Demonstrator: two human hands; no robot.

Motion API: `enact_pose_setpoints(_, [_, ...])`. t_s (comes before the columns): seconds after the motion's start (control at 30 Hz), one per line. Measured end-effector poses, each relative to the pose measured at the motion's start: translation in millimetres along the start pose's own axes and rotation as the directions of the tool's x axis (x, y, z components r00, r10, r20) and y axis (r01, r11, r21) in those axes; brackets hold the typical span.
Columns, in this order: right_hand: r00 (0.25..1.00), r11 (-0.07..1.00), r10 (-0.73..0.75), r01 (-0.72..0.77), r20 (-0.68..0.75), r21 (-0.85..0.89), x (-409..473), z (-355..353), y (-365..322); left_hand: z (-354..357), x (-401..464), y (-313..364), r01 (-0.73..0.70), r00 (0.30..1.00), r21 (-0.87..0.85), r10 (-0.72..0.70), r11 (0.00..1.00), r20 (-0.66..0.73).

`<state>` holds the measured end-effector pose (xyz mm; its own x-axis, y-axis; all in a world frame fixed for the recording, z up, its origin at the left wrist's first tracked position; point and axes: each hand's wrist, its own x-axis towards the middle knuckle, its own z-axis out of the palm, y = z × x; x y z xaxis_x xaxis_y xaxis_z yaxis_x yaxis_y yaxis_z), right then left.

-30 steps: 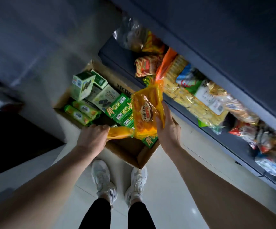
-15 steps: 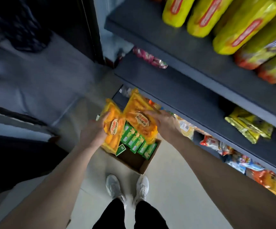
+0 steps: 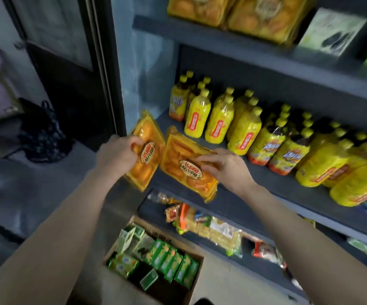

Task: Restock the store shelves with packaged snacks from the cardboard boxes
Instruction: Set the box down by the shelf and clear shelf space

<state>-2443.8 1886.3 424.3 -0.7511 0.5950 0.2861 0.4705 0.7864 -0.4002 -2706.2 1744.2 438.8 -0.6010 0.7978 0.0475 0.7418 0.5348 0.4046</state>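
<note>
My left hand point(image 3: 117, 154) grips an orange snack pack point(image 3: 145, 164) with a red oval label, held tilted in front of the left end of the dark shelf point(image 3: 239, 194). My right hand point(image 3: 224, 166) grips a second orange snack pack point(image 3: 178, 159) of the same kind, lying slanted over the shelf's front edge. Below, on the floor, an open cardboard box point(image 3: 191, 289) holds several green snack boxes point(image 3: 167, 258).
Yellow bottles point(image 3: 220, 122) stand in rows on the same shelf, right of the packs. The shelf above carries more orange packs point(image 3: 228, 14) and a white box point(image 3: 332, 31). Mixed snack bags point(image 3: 202, 225) fill the lower shelf. A dark door frame point(image 3: 103, 62) stands at left.
Both hands have lifted the two orange packs from above the box up to the bottle shelf. My view has swung upward from the floor to the shelves.
</note>
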Motion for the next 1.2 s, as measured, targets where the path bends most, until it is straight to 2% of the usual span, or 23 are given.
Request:
enact_pose_setpoints(0.13, [0.998, 0.998, -0.059, 0.058, 0.009, 0.038, 37, -82, -21, -78, 27, 32, -0.077, 0.98, -0.007, 0.075, 0.997, -0.184])
enact_pose_setpoints(0.27, [0.979, 0.982, -0.176, 0.182, -0.104, 0.049, 80, -172, -42, -147, 51, 57, -0.167, 0.925, 0.002, 0.157, 0.986, -0.346])
enact_pose_setpoints(0.43, [0.961, 0.968, -0.145, 0.187, -0.237, 0.167, 134, -282, -42, -208, 76, 84, -0.162, 0.852, 0.096, 0.188, 0.982, -0.488])
enact_pose_setpoints(0.53, [0.934, 0.965, -0.098, 0.173, -0.344, 0.195, 166, -328, -22, -229, 90, 96, -0.14, 0.839, 0.144, 0.195, 0.98, -0.508])
enact_pose_setpoints(0.6, [0.947, 0.975, -0.046, 0.112, -0.317, 0.192, 189, -345, -6, -239, 98, 105, -0.139, 0.836, 0.163, 0.204, 0.977, -0.509])
enact_pose_setpoints(0.7, [0.986, 0.987, 0.036, -0.009, -0.164, 0.158, 223, -346, 22, -246, 108, 120, -0.134, 0.834, 0.231, 0.235, 0.964, -0.499])
enact_pose_setpoints(0.77, [0.996, 0.992, 0.068, -0.062, -0.055, 0.111, 245, -333, 45, -248, 115, 128, -0.137, 0.834, 0.277, 0.262, 0.951, -0.486])
enact_pose_setpoints(0.83, [0.996, 0.996, 0.088, -0.088, -0.012, 0.017, 268, -324, 69, -247, 126, 130, -0.127, 0.818, 0.331, 0.287, 0.935, -0.498])
enact_pose_setpoints(0.9, [0.994, 0.977, 0.109, -0.108, -0.005, -0.183, 286, -323, 83, -247, 142, 131, -0.138, 0.802, 0.39, 0.334, 0.91, -0.496])
enact_pose_setpoints(0.97, [0.993, 0.889, 0.122, -0.112, -0.007, -0.444, 297, -325, 89, -249, 159, 135, -0.163, 0.803, 0.428, 0.372, 0.889, -0.466])
enact_pose_setpoints(1.03, [0.997, 0.816, 0.07, -0.065, -0.013, -0.574, 304, -325, 77, -251, 174, 144, -0.188, 0.8, 0.454, 0.403, 0.871, -0.444])
enact_pose_setpoints(1.07, [1.0, 0.836, -0.007, -0.003, -0.016, -0.549, 307, -324, 67, -250, 181, 151, -0.196, 0.796, 0.472, 0.42, 0.86, -0.435])
enact_pose_setpoints(1.1, [0.996, 0.893, -0.09, 0.076, -0.009, -0.443, 307, -321, 52, -250, 189, 159, -0.207, 0.793, 0.488, 0.438, 0.848, -0.424])
enact_pose_setpoints(1.17, [0.98, 0.978, -0.195, 0.198, 0.04, -0.067, 305, -312, 17, -247, 202, 180, -0.231, 0.785, 0.507, 0.467, 0.83, -0.406])
enact_pose_setpoints(1.2, [0.97, 0.969, -0.232, 0.224, 0.076, 0.102, 304, -306, 1, -245, 208, 192, -0.246, 0.782, 0.512, 0.481, 0.823, -0.397])
